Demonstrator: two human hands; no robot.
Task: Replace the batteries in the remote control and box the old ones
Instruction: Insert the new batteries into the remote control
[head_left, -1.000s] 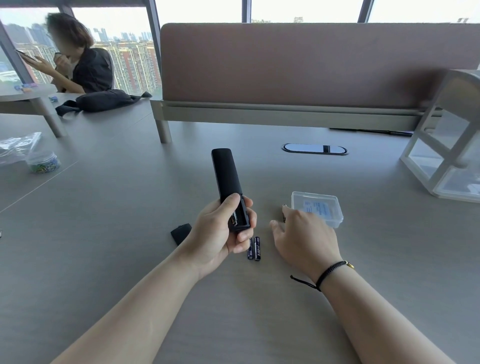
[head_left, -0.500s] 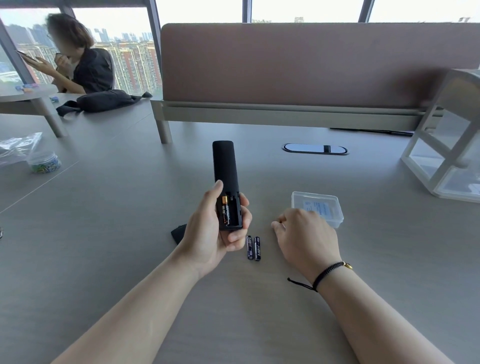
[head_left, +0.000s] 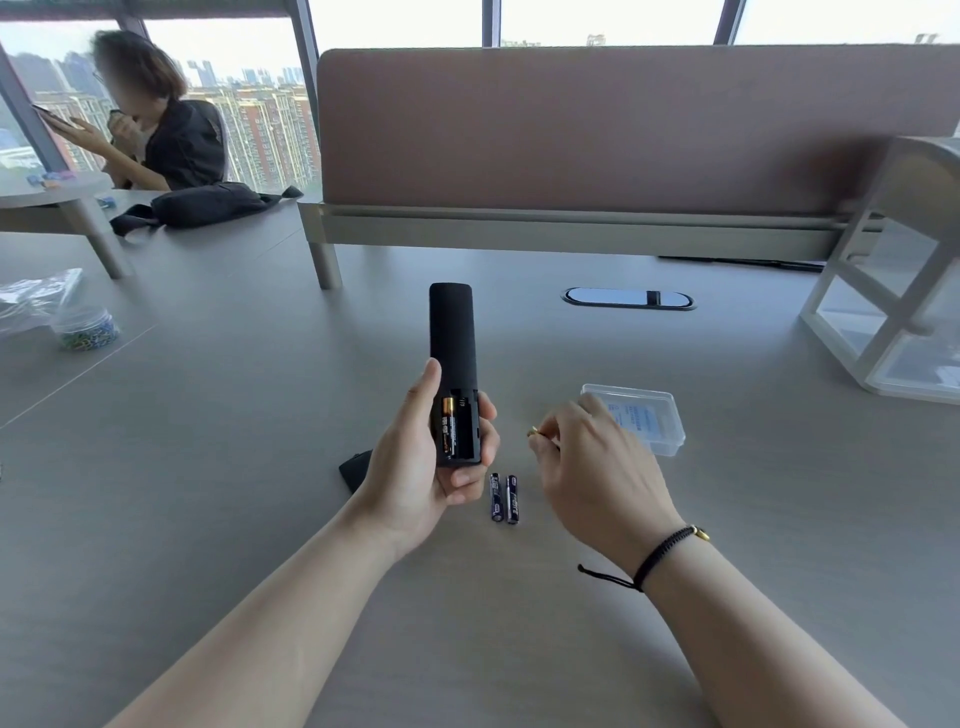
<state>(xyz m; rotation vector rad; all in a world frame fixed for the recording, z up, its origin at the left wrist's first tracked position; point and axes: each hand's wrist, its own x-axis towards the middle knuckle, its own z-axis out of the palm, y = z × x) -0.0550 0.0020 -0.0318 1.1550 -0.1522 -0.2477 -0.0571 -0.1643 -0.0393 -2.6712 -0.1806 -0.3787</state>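
Head view is showing the left hand (head_left: 415, 462) gripping the remote control (head_left: 451, 364) upright, open bay facing the person, one gold-tipped battery (head_left: 449, 434) seated; the right hand (head_left: 592, 462) is pinching a second battery (head_left: 535, 432), probably to fill the empty slot. Two purple batteries (head_left: 504, 498) are lying on the tabletop (head_left: 753, 519) near the plastic box (head_left: 644, 415).

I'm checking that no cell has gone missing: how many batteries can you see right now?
4, perhaps. One gold-topped black battery sits in the open black remote control; two purple batteries lie side by side on the grey table; a gold tip shows in the right hand, mostly hidden.
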